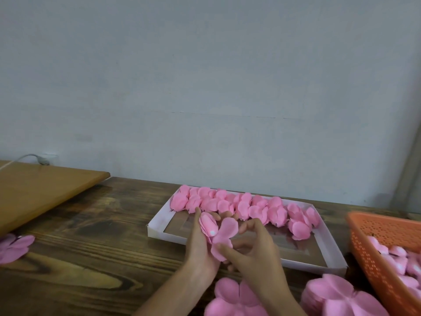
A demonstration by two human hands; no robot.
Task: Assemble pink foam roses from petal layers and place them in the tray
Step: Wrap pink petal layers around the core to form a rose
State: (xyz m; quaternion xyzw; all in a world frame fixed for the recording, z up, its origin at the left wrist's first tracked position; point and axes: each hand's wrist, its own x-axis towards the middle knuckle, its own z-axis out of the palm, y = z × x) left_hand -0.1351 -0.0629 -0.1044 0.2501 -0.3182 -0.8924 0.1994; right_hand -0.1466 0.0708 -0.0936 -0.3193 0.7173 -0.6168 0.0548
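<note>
Above the near edge of the tray (165,235), left hand (197,246) grips the rose (207,222), right hand (259,247) pinches its loose petal layer (225,229); 1 hard tug could tear the foam.

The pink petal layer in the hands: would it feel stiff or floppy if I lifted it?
Probably floppy: the petal layer bends around the bud where the right hand pinches it. Likely very light: a pinch seems enough to hold it. It looks thin, so a hard tug might tear it.
</note>
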